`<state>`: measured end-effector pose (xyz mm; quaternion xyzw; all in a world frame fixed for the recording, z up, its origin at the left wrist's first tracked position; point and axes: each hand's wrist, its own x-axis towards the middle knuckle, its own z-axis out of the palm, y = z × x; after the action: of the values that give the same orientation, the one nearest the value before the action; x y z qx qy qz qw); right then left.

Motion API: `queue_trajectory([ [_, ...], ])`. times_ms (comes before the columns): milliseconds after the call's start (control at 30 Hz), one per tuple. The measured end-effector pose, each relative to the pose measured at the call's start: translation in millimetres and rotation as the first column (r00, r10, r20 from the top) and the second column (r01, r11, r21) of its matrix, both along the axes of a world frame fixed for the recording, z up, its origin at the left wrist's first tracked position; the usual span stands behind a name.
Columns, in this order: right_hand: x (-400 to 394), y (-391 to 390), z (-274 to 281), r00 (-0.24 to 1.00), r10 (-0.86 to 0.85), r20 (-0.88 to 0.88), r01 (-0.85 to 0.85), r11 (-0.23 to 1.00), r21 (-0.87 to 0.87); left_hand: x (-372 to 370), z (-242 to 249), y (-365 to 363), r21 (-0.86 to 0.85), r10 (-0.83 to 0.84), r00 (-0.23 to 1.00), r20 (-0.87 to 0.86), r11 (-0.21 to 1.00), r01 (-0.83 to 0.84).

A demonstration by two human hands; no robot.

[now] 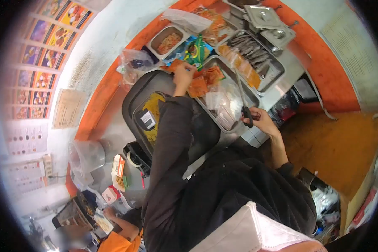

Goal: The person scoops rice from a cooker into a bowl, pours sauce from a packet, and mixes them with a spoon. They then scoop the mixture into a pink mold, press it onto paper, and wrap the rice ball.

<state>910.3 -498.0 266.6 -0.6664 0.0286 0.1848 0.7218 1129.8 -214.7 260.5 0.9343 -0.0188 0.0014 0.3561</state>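
While the left hand (183,75) pinches an orange sachet (175,65), its printing too blurred to read, the right hand (258,119) grips black-handled scissors (242,101) over a steel tray (222,122).

White plaster wall (113,25) curves across the top, scuffed and stained, with a broad orange band (101,96) painted along its base next to the steel counter (113,138). Left side — rows of colourful food menu posters (42,46), a brown paper notice (69,108) just beside them, paler printed sheets (25,138) below. Upper right — more white wall with a printed list (357,46) pinned up, orange band under it too. Floor (336,143) on the right is orange-brown and worn. A cardboard box edge (365,189) sits at far right. Light is even, bright on the walls.
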Motion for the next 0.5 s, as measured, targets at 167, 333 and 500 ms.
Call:
queue_trajectory([
  [167,-8,8,6,0.991,-0.001,0.134,0.009,0.999,-0.053,-65,85,0,-0.046,-0.022,0.986,0.165,0.999,0.03],
  [333,-25,33,32,0.913,-0.232,0.336,0.189,0.969,0.157,-127,135,-22,-0.528,-0.323,0.934,0.152,0.772,0.353],
  [500,-49,44,79,0.766,-0.443,0.465,0.417,0.894,0.166,-161,125,-58,-0.565,-0.653,0.753,0.085,0.591,0.576],
])
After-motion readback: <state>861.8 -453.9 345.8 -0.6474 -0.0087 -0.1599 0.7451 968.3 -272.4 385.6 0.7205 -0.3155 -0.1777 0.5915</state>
